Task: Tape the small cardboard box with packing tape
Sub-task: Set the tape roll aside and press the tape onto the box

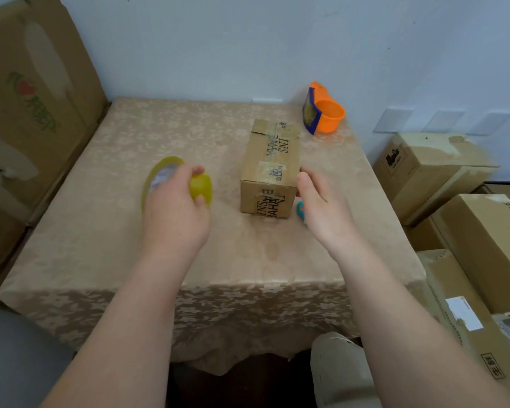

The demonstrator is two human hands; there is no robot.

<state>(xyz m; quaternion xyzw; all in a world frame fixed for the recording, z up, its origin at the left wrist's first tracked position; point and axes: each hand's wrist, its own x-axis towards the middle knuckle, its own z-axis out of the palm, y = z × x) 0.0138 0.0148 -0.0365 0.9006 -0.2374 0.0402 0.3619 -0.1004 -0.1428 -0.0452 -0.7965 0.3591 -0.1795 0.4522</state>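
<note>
A small cardboard box with old tape strips and black lettering lies lengthwise on the beige tablecloth, right of centre. My left hand grips a yellowish roll of packing tape just above the cloth, left of the box. My right hand is open with its fingers apart, next to the box's near right corner; whether it touches the box I cannot tell. A small teal object peeks out from under that hand.
An orange tape dispenser with a blue plate stands at the table's far right corner by the wall. A tall cardboard box flanks the table's left side. Several stacked cardboard boxes crowd the floor on the right.
</note>
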